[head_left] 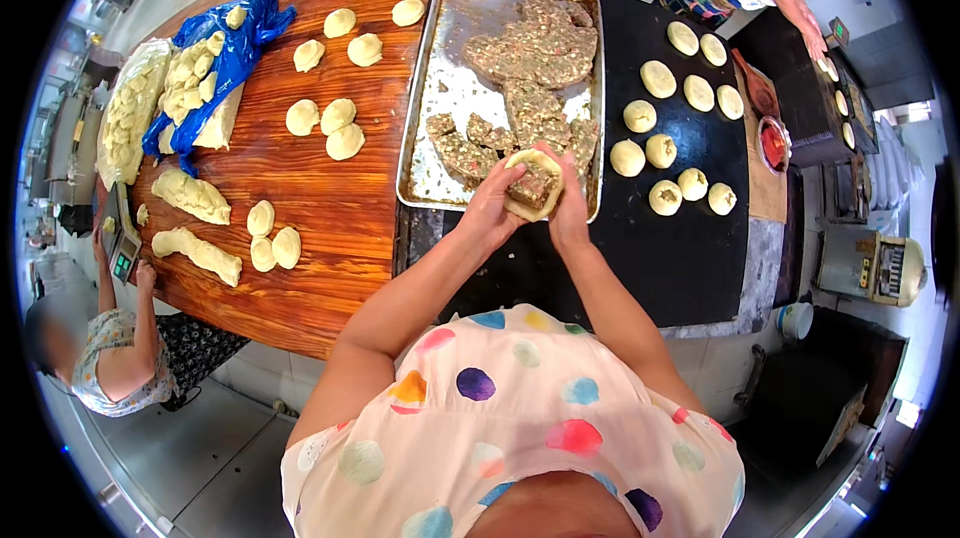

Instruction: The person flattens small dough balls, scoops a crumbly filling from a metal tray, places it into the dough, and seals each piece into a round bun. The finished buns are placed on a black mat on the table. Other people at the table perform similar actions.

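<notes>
Between my two hands is a dough wrapper (516,206) cupped around a lump of meat filling (535,187). My left hand (488,206) grips its left side, with the thumb at the rim. Curled along the right side is my right hand (570,200), its fingers partly hidden behind the dough. Both hands hover over the near edge of a metal tray (420,128), where a mass of chopped meat filling (535,48) is spread toward the right and far end.
Filled dough balls (627,158) and flattened rounds (658,79) sit on the black surface at right. Dough pieces (340,23), two dough rolls (195,256) and a blue plastic bag (262,20) lie on the wooden table. Co-workers stand at left (125,358) and across the table.
</notes>
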{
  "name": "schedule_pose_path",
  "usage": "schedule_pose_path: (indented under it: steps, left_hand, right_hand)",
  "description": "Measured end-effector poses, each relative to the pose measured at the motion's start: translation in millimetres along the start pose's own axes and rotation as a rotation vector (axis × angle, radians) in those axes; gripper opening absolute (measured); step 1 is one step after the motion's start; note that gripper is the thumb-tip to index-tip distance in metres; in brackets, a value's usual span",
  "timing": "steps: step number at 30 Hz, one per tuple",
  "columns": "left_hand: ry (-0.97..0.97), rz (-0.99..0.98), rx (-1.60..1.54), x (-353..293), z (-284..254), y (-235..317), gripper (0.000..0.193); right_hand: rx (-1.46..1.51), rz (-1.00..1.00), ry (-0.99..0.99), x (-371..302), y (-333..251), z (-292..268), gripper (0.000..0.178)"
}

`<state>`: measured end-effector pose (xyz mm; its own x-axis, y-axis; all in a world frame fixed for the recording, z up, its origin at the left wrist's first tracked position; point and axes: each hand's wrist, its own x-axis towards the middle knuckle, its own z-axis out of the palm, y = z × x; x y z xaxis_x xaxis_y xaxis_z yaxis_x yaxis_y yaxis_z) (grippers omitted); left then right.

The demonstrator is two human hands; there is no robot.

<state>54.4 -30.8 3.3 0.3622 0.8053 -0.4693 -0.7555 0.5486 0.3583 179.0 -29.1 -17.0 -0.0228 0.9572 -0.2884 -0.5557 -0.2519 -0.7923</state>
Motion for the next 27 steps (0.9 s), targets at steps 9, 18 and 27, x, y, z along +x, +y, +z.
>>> schedule_pose_path:
  steps: [9,18,27]
  left_hand:
    - [0.219,0.041,0.171,35,-6,-6,0.057]
    - [0.289,0.042,0.475,53,-43,-4,0.068]
    - [0.0,0.112,-0.067,13,2,15,0.058]
  right_hand:
    - [-0.819,-0.508,0.058,11,13,22,0.039]
    - [-0.846,-0.581,0.079,12,20,33,0.027]
    - [-0.621,-0.497,0.198,-1,5,67,0.036]
